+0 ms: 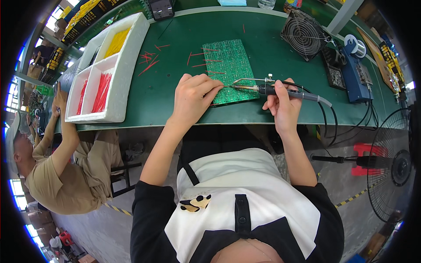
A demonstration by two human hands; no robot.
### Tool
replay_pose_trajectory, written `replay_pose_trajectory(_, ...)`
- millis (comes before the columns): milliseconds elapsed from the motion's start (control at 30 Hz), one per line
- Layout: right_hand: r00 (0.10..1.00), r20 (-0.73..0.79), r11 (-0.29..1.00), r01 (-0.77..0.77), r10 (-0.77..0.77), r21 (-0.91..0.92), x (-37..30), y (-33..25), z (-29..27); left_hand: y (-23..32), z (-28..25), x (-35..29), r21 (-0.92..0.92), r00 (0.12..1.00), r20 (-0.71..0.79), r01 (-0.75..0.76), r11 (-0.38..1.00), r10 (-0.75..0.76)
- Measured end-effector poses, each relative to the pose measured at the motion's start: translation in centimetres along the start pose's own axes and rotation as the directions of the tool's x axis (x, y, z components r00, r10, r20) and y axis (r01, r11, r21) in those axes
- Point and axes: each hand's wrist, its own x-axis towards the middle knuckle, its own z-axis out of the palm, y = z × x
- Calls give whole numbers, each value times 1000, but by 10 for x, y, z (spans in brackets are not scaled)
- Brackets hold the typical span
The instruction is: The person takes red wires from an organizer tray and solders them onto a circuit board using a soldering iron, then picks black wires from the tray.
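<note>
Pinching close over the left part of the green circuit-board panel (232,57), the left hand (193,94) had thumb and forefinger pressed together, and whatever sat between them was too small to tell from where I stood. And opposite, the right hand (287,103) was wrapped around the soldering iron (267,89), its tip pointing in right beside those fingertips!

The panel lay on the green bench (175,44), just beyond the worker and between the two hands. Now, the score: several red wires (212,61) jutted from its left edge, spaced down the upper rows, so I judged those places done, or nearly; whether each joint was firm, I could not tell. Across the middle and right, no wires showed, so plenty looked left, if every row needed one.

No shortage of supply, either! Loose red wires (151,65) lay scattered left of the panel, and the white foam tray (127,74) held thick red bundles (102,93), with yellow wires (117,43) in a farther compartment.
</note>
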Motion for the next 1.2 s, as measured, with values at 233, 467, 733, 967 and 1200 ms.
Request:
replay_pose_trajectory(233,1000,5,1000,2,-2,-1,0,1,1,-1,0,-2,36,1000,1,-21,999,21)
replay_pose_trajectory(467,1000,8,1000,2,-2,-11,-1,0,1,-1,0,0,53,999,9,-48,997,47)
replay_pose_trajectory(733,1000,-6,1000,3,-3,-6,0,1,-1,1,1,1,40,999,-7,-51,998,52)
replay_pose_trajectory(967,990,-135,979,61,-35,192,5,-1,0,-1,-2,0,43,999,-16,-47,998,48)
replay_pose_trajectory(1200,972,-234,977,56,-7,205,2,-5,-5,14,-22,-1,-51,984,176,50,997,-40)
